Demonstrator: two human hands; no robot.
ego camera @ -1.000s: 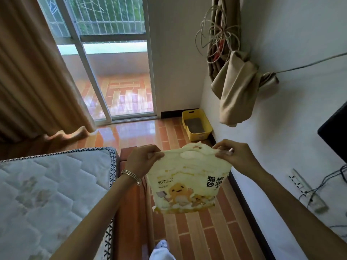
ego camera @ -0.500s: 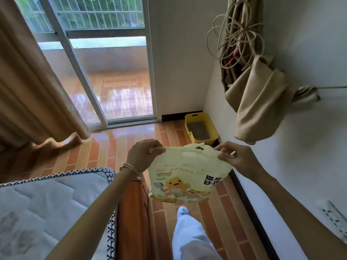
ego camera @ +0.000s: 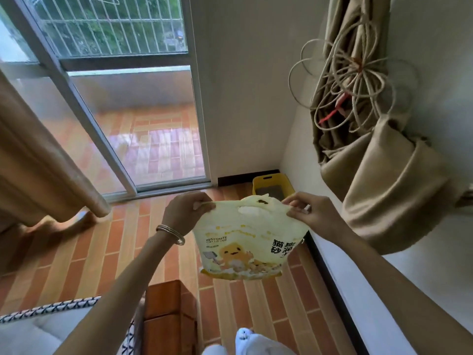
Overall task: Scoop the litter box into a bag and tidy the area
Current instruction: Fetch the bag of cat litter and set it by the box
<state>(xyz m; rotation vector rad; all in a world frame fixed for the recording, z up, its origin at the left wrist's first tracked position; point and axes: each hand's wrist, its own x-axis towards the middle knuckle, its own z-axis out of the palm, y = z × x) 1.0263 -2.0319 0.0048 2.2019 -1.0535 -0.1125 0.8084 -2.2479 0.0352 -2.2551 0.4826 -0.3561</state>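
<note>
Head view, looking forward and down. A cat litter bag (ego camera: 245, 242) of thin, glossy, pale yellow plastic film hangs in the air between both hands, above the floor (ego camera: 102, 252) of narrow orange and tan tiles. Its face is wrinkled and limp, printed with "BENTONITE CAT LITTER", dark Chinese characters and a yellow cartoon figure. An oval handle hole is cut near the top edge.

The left hand (ego camera: 186, 213) pinches the bag's upper left corner between thumb and curled fingers, its back toward the camera. Thin metal bangles (ego camera: 170, 234) circle the wrist. The right hand (ego camera: 314, 216) pinches the upper right corner in the same manner. Both forearms reach forward from the lower edge, and the top edge of the bag is drawn taut between the two grips.

The litter box (ego camera: 271, 184) is a rectangular yellow plastic tub with a slot handle in its far wall and grey litter inside. It stands on the floor in the corner where the two white walls meet, just beyond the bag's top edge, which hides its near side.

On the right wall hang loops of pale stiff cable (ego camera: 353, 80) and a knotted beige curtain (ego camera: 391, 196) of heavy, folded cloth. At left are a tan pleated drape (ego camera: 38, 162) and a sliding glass door (ego camera: 143, 124). Below are a varnished wooden bed frame (ego camera: 169, 319) and a quilted mattress (ego camera: 38, 329) with patterned piping.
</note>
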